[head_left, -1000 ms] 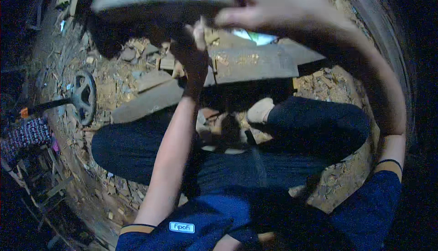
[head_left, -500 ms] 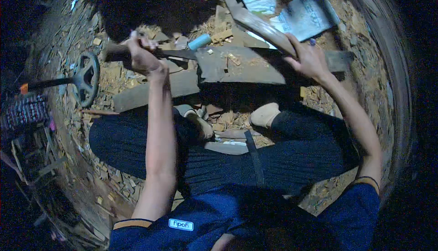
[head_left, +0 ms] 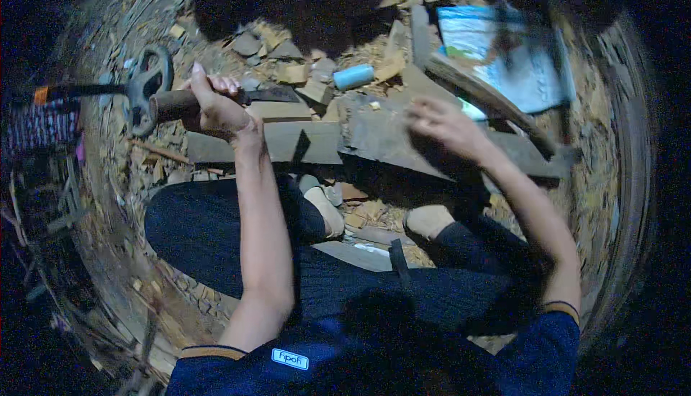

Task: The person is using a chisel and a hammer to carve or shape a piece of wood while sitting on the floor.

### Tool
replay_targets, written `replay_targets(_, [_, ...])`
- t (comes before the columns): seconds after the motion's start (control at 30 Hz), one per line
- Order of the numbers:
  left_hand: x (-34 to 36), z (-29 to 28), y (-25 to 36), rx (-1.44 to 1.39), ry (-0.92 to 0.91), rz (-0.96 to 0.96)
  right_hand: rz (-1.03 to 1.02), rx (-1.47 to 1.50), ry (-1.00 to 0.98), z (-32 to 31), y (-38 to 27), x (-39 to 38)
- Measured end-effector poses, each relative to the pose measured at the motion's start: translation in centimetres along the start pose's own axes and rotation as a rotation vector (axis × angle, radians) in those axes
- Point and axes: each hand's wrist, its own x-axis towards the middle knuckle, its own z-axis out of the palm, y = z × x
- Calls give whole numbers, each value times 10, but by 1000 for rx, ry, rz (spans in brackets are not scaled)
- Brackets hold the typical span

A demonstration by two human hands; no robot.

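Observation:
My left hand (head_left: 219, 112) is closed round the thick wooden handle of a chisel (head_left: 272, 94), whose dark flat blade points right over the wood scraps. To the right, my right hand (head_left: 448, 128) is smeared by motion above a flat wooden block (head_left: 371, 131). Its fingers look stretched out, and I see nothing in them. A curved wooden stick (head_left: 484, 94) lies beyond that hand, slanting down to the right. Its near end meets a dark shape I cannot make out. The block rests by a long plank (head_left: 266, 142) in front of my feet.
A light blue cylinder (head_left: 353, 76) lies among wood chips behind the block. Further right is a blue and white printed sack (head_left: 540, 72). A dark wheel with spokes (head_left: 149, 90) is at the left, on a dark bar. Deep shadow covers the far middle.
My right hand has let go of the curved wooden stick and moved left over the block. The stick now lies to the right. My left hand still grips the chisel. The view has shifted slightly.

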Motion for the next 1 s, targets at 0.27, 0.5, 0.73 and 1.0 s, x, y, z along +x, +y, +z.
replay_targets(0.27, [7, -6, -3, 36, 105, 42, 200, -71, 109, 27, 22, 139])
replay_targets(0.5, [6, 5, -14, 89, 102, 97, 382, 70, 181, 159, 28, 277])
replay_targets(0.73, [5, 6, -15, 37, 114, 72, 486, 280, 37, 98, 27, 262])
replay_targets(1.0, [-6, 14, 3, 7, 7, 16, 568, 1277, 168, -27, -31, 100])
